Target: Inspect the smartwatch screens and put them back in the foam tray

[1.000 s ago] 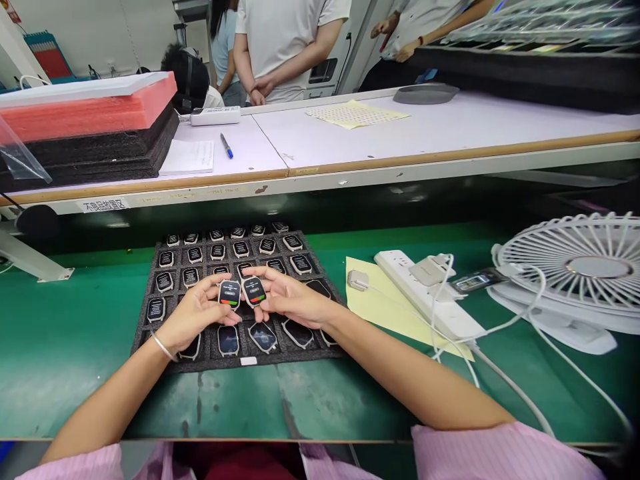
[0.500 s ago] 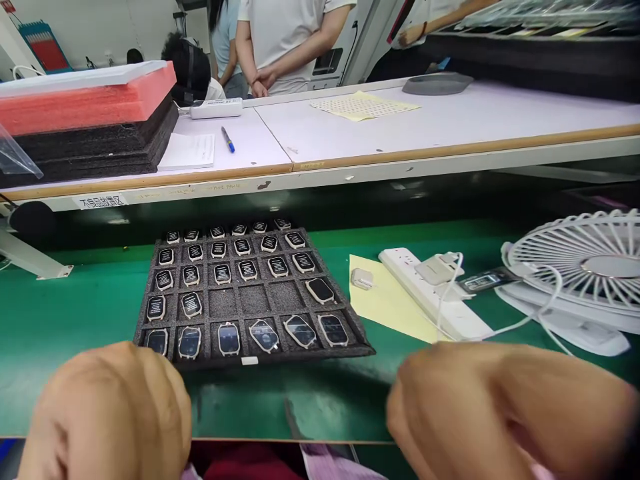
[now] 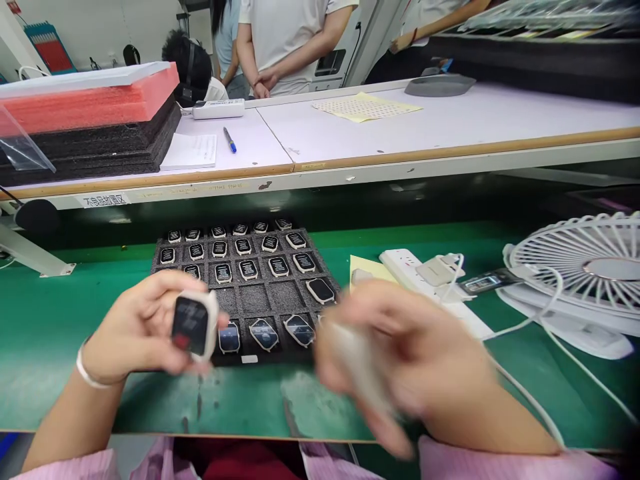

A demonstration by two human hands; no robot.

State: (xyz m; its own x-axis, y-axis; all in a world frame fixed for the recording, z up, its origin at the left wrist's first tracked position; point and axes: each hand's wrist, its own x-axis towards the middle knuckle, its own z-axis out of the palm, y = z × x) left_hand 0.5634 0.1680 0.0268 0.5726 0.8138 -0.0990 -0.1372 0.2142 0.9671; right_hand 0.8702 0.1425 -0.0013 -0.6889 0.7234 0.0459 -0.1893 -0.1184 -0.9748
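My left hand (image 3: 150, 327) grips a smartwatch case (image 3: 193, 325) by its edges, its dark screen showing faint text and a red patch. My right hand (image 3: 395, 353), smeared by motion, is closed around a pale rounded object (image 3: 360, 363) too blurred to identify. Both hands are above the near side of a dark foam tray (image 3: 254, 299), partly covering it. Several strapless watches (image 3: 249, 269) sit in its compartments, many with lit text. Dark-screened ones, such as the watch (image 3: 263, 335), lie in the nearest row.
At right, a white power strip (image 3: 400, 263) with plugged-in adapters lies on yellow paper beside a white fan (image 3: 580, 273) and loose cables. A shelf (image 3: 340, 157) crosses behind, holding foam stacks (image 3: 100, 143), a pen (image 3: 229, 140) and a sticker sheet (image 3: 367, 107). People stand beyond.
Both hands have turned and come up from the lower edge toward the tray. The smartwatch in my left hand and the pale object in my right are now visible.
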